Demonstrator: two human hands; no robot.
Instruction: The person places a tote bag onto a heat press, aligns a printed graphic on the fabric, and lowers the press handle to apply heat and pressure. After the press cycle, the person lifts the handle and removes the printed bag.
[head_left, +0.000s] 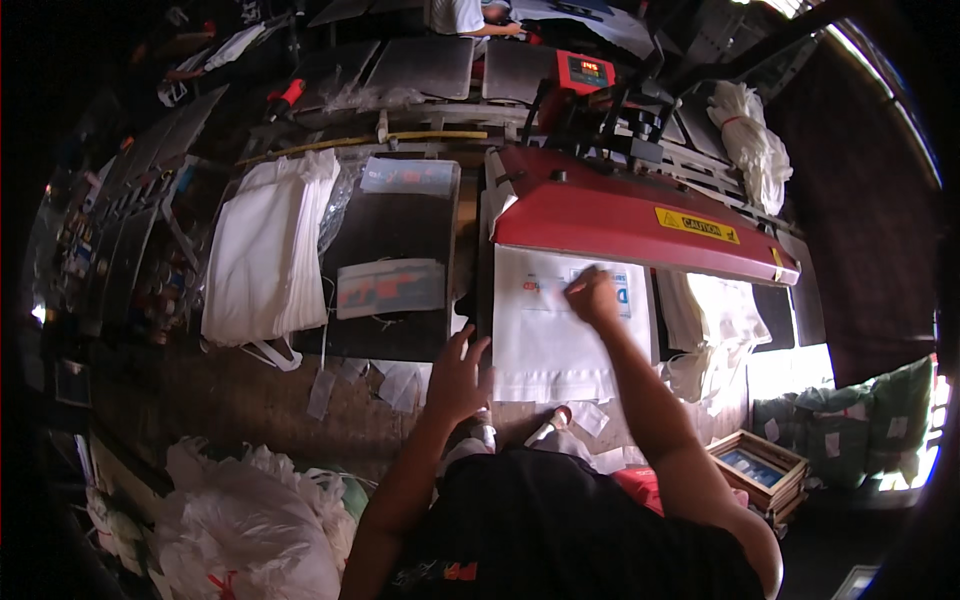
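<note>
A white fabric bag (551, 356) lies flat on the lower bed of a heat press, bearing blue and red printing. My right hand (595, 298) is over that printing with its fingers drawn together; blur hides whether it pinches anything. At the bag's left front edge, my left hand (461, 375) has its fingers spread and holds nothing. Behind both hands is the press's red upper platen (592, 195), raised above the bed and marked with a yellow caution label (697, 225). Its red control box (562, 86) shows a lit display.
Left of the press, printed transfer sheets (390, 289) rest on a dark board (397, 225), beside a stack of white bags (262, 240). More white bags (705, 307) lie to the right. Wooden frames (757, 469) and a large plastic bag (247, 517) flank me. Another person (457, 16) is across the tables.
</note>
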